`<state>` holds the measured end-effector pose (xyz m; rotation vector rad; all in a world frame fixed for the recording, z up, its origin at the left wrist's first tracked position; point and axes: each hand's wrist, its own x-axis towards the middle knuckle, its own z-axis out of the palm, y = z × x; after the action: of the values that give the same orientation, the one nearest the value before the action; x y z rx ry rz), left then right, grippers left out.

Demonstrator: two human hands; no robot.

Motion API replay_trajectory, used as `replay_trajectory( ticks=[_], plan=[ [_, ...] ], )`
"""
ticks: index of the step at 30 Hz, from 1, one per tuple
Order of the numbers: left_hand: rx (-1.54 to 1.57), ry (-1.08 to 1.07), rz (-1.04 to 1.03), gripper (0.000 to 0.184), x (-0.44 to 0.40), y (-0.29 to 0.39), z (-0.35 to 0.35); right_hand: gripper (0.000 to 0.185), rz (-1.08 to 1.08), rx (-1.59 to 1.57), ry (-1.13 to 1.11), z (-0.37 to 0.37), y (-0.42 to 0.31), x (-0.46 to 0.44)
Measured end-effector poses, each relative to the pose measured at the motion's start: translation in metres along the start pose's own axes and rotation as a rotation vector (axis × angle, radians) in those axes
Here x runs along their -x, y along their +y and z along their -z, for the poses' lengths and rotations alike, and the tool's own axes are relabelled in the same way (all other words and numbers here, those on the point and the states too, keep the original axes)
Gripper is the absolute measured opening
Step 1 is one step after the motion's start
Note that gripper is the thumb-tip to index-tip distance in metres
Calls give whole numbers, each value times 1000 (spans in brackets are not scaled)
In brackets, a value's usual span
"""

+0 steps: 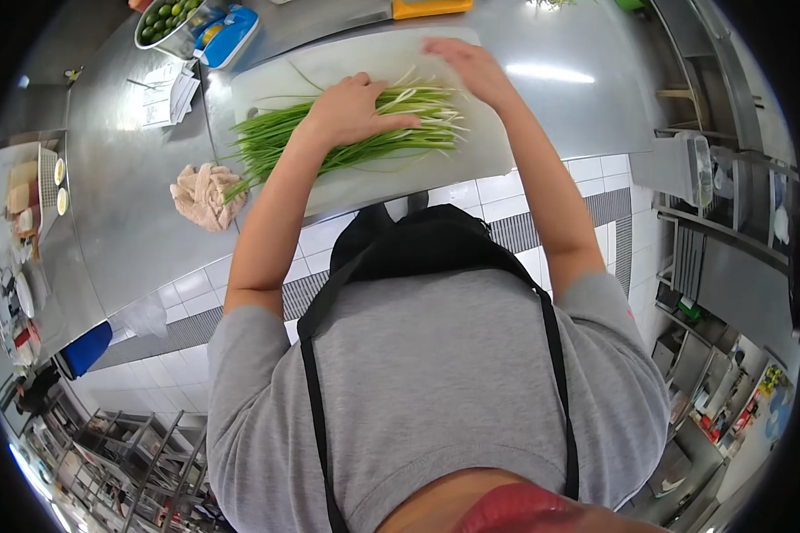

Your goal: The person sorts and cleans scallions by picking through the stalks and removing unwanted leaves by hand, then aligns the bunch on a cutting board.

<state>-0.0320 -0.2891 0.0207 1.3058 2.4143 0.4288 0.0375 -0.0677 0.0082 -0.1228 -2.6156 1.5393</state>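
Observation:
A bunch of long green onions or chives point(280, 142), green at the left and white toward the right, lies across a white cutting board point(471, 151). My left hand point(351, 111) rests on top of the bunch, palm down, with the thumb stretched out to the right along the white ends. Above the board's upper right part, my right hand point(464, 64) is apart from the bunch. Its fingers are extended and slightly blurred, with nothing visible in them. A few loose stalks stick out past the bunch.
A crumpled beige cloth point(206, 195) lies left of the board. Beyond it are paper slips point(169, 93), a blue-and-white package point(229, 37) and a metal container of green limes point(164, 19). A yellow-orange object point(431, 7) sits at the steel counter's point(587, 107) far side.

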Motion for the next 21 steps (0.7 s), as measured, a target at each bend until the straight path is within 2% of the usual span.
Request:
replay_trajectory(
  ticks=[1,4,5,8,11,14,16,17,20,21],
  plan=[
    [-41,44,-17,94,1,2,0,38,-86,-248,233,1,12,10],
    [-123,141,-150,109,2,-2,-7,44,-273,-448,721,-25,25,43],
    [-139,116,-164,111,1,0,-7,47,-184,-146,732,-39,18,51],
    [-183,42,-190,117,10,15,-6,49,-35,-277,483,-60,10,40],
    [-180,42,-176,113,16,17,-8,51,-168,-991,293,-56,1,26],
    [-95,75,-119,108,19,13,-14,52,-92,-722,478,-25,30,38],
    [-81,83,-47,104,15,17,-16,53,-113,-518,575,-30,23,55],
    [-104,141,-84,103,10,15,-20,53,-118,-413,617,-33,19,61],
    [-137,244,-149,103,5,17,-32,53,57,-93,525,-81,8,56],
    [-136,242,-137,103,9,18,-25,53,39,-185,498,-79,10,52]
  ],
)
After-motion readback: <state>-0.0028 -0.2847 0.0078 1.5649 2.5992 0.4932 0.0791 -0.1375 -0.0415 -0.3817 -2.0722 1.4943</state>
